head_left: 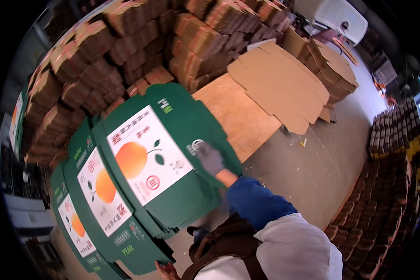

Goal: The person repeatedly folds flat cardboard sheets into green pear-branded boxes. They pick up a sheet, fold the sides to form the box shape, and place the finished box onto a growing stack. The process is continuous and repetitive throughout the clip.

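Note:
A large green flat carton blank (182,205) with white panels and orange fruit pictures stretches across the left and middle. Its folded sections lie side by side, sloping toward the lower left. My right hand (211,159), in a grey glove, lies on the printed face near the right edge, fingers stretched toward the far side. At the bottom, my bare left hand (168,271) closes on the near edge of the green cardboard; part of it is cut off by the picture's lower rim.
A plain brown cardboard blank (280,84) lies on a wooden board (233,114) beyond the green one. Tied stacks of brown cardboard (200,46) line the back and left. More bundles (373,210) stand at right, across the grey floor (312,168). A person (343,28) is far back.

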Motion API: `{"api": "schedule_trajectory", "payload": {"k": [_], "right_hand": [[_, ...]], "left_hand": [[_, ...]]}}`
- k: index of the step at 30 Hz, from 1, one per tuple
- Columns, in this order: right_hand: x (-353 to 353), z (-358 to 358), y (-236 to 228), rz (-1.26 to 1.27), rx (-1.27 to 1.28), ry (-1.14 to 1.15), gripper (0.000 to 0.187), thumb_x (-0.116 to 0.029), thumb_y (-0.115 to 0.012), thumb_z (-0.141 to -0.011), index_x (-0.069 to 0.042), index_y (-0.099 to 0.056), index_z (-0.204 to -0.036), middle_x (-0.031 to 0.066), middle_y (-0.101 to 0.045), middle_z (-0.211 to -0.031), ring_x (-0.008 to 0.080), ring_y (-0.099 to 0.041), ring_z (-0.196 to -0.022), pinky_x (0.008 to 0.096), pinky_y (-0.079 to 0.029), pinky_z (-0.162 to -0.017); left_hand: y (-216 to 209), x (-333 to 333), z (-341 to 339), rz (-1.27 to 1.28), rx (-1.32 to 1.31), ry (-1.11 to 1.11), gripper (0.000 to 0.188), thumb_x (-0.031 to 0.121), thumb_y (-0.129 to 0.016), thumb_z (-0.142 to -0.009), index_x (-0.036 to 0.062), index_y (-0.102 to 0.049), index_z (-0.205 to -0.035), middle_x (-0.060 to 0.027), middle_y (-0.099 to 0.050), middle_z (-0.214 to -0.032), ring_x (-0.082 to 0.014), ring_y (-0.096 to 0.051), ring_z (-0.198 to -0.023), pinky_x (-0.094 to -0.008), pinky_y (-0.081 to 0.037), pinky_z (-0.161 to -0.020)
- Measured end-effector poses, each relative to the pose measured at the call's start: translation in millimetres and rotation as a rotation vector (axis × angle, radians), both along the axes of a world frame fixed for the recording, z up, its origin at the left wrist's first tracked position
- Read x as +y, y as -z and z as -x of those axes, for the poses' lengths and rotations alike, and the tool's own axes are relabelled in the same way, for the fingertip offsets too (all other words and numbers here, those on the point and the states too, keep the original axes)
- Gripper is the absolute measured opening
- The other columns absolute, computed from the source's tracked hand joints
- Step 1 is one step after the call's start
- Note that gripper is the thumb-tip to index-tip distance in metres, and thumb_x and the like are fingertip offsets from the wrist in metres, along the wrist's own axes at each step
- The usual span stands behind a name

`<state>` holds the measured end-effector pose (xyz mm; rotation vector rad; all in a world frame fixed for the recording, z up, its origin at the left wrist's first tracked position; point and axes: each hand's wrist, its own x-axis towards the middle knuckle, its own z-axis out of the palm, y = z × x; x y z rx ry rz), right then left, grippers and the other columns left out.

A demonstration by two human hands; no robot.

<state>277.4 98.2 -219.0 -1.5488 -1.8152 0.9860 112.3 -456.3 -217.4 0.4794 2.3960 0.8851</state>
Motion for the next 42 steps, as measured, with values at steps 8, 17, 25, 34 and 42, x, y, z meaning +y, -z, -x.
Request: {"api": "schedule_trajectory", "payload": {"k": [8,17,25,34,42], "right_hand": [[150,-461,98,0.215,-0.168,1.219,0.056,-0.035,-0.072,-0.079,0.005,-0.057,-0.114,0.0218,-0.059,-0.113,0.0319,-0.062,-0.096,0.0413,-0.052,-0.074],[138,-496,106,0.282,0.439,1.262,0.038,-0.022,-0.078,-0.077,0.005,-0.061,-0.098,0.0163,-0.064,-0.084,0.0255,-0.064,-0.064,0.0398,-0.056,-0.046],[40,-396,1,0.745,1.228,0.492,0.037,-0.014,-0.069,-0.086,0.002,-0.052,-0.115,0.0147,-0.064,-0.099,0.0249,-0.067,-0.077,0.0373,-0.058,-0.064],[89,-581,59,0.487,1.388,0.795,0.075,-0.063,-0.043,-0.092,-0.007,-0.037,-0.141,0.0124,-0.047,-0.139,0.0357,-0.047,-0.124,0.0524,-0.041,-0.099],[213,-630,-4,0.104,0.445,0.625,0.038,-0.02,-0.063,-0.09,0.004,-0.055,-0.119,0.0114,-0.062,-0.108,0.0209,-0.06,-0.091,0.0363,-0.052,-0.073]], "left_hand": [[-4,119,-26,0.461,-0.378,-0.399,0.036,0.028,-0.049,-0.099,0.0049,-0.048,-0.126,-0.0122,-0.061,-0.113,-0.0289,-0.063,-0.083,-0.0371,-0.053,-0.076],[-54,399,-123,-0.109,-0.215,0.334,0.018,0.017,-0.052,-0.097,-0.0009,-0.054,-0.098,-0.0064,-0.059,-0.078,-0.0118,-0.056,-0.066,-0.0251,-0.047,-0.056],[-8,611,-332,-0.195,-1.078,0.181,0.039,0.019,-0.059,-0.094,0.0091,-0.044,-0.129,-0.0124,-0.057,-0.123,-0.0226,-0.056,-0.113,-0.0343,-0.048,-0.086],[-39,599,-352,-0.246,-1.104,0.202,0.016,0.008,-0.054,-0.094,0.0112,-0.049,-0.108,-0.0093,-0.065,-0.105,-0.0192,-0.066,-0.09,-0.0296,-0.05,-0.075],[-64,574,-291,-0.304,-1.009,0.338,0.012,0.016,-0.05,-0.098,0.0102,-0.053,-0.109,-0.0078,-0.065,-0.103,-0.0177,-0.066,-0.092,-0.0276,-0.05,-0.077]]}}
